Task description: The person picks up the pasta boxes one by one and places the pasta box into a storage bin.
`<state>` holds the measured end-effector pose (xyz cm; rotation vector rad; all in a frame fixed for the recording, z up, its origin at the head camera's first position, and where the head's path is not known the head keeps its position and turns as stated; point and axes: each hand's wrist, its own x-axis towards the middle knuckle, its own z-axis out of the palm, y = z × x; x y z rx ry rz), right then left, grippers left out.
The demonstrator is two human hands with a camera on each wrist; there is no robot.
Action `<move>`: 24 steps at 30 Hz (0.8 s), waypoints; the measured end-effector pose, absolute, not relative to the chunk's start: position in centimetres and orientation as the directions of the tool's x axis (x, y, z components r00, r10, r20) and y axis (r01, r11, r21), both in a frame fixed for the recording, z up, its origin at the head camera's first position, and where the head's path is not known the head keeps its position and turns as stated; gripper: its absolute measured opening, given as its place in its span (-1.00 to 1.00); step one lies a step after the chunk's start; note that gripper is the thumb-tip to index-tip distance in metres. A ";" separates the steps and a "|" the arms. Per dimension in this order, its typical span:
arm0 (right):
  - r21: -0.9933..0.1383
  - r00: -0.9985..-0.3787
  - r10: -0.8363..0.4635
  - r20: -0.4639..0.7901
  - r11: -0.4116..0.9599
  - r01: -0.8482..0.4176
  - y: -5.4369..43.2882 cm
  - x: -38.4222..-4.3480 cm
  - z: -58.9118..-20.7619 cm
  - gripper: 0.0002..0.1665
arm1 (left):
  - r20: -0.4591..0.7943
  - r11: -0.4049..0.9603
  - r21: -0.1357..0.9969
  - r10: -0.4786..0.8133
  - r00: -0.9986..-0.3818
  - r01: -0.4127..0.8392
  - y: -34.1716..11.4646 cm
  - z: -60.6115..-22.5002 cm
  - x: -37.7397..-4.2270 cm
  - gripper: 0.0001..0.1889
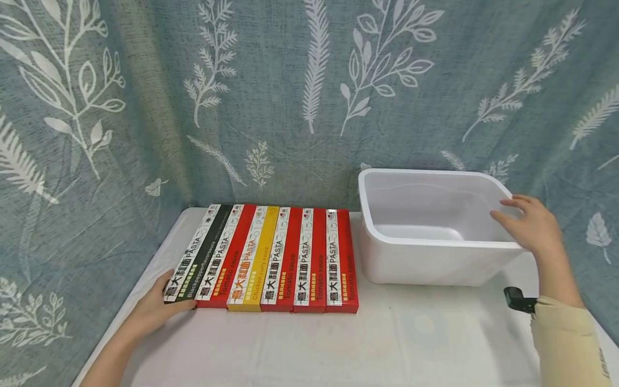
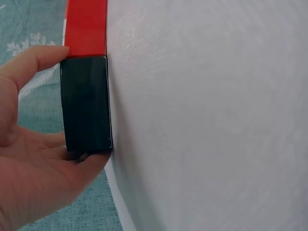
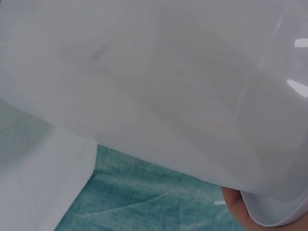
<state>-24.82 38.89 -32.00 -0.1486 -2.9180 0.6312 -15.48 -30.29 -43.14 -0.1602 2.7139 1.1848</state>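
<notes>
Black-fronted, the pasta box at the left end of the row lies flat on the white-covered table, its near end in our left hand. If our thumb, set at the seam, catches the red box just beside it, we could drag that neighbour askew; gripping only the near end could also let the far end droop in a lift. Farther off, the white bin could slide or tip if our right hand pulls at its rim, since it looks light and is held on one side only.

As for pose, our left hand reaches in from the near left, thumb at the box's near right corner, fingers round its left side. Our right hand bends over the bin's right rim, holding it; how firmly, we cannot tell. Behind hangs the leafy curtain.
</notes>
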 end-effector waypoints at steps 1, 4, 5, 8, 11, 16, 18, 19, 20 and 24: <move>-0.417 -0.983 0.130 0.127 0.907 0.066 38.9 -24.8 -32.0 -0.16 | -0.203 0.680 0.714 -0.027 -0.979 -0.166 -30.3 -43.2 -15.5 0.10; -0.420 -0.984 0.133 0.123 0.905 0.070 39.0 -24.8 -32.0 -0.16 | -0.185 0.688 0.711 -0.021 -0.983 -0.148 -30.3 -43.4 -15.6 0.10; -0.421 -0.984 0.133 0.122 0.904 0.070 39.0 -24.8 -32.0 -0.16 | -0.174 0.693 0.707 -0.019 -0.985 -0.138 -30.3 -43.4 -15.5 0.10; -0.420 -0.983 0.134 0.124 0.905 0.070 39.0 -24.8 -32.0 -0.16 | -0.124 0.706 0.702 -0.006 -0.992 -0.092 -30.2 -43.7 -15.5 0.09; -0.418 -0.983 0.133 0.129 0.906 0.067 39.0 -24.8 -32.0 -0.16 | -0.071 0.717 0.696 0.013 -0.997 -0.040 -30.0 -44.0 -15.5 0.07; -0.415 -0.984 0.124 0.132 0.908 0.059 39.0 -24.9 -32.0 -0.16 | -0.055 0.757 0.652 0.004 -0.998 -0.033 -29.8 -43.9 -15.5 0.07; -0.417 -0.984 0.122 0.128 0.907 0.058 39.0 -24.9 -32.0 -0.16 | -0.077 0.774 0.630 -0.016 -0.997 -0.061 -29.7 -43.7 -15.5 0.08; -0.417 -0.984 0.121 0.128 0.907 0.058 39.0 -24.9 -32.0 -0.17 | -0.090 0.782 0.618 -0.027 -0.996 -0.077 -29.7 -43.5 -15.6 0.09; -0.419 -0.984 0.125 0.125 0.906 0.061 39.0 -24.8 -31.9 -0.17 | -0.103 0.787 0.610 -0.040 -0.994 -0.095 -29.7 -43.4 -15.6 0.10; -0.423 -0.984 0.135 0.119 0.903 0.073 38.9 -24.8 -32.0 -0.17 | -0.153 0.787 0.593 -0.097 -0.983 -0.170 -29.8 -43.1 -15.7 0.12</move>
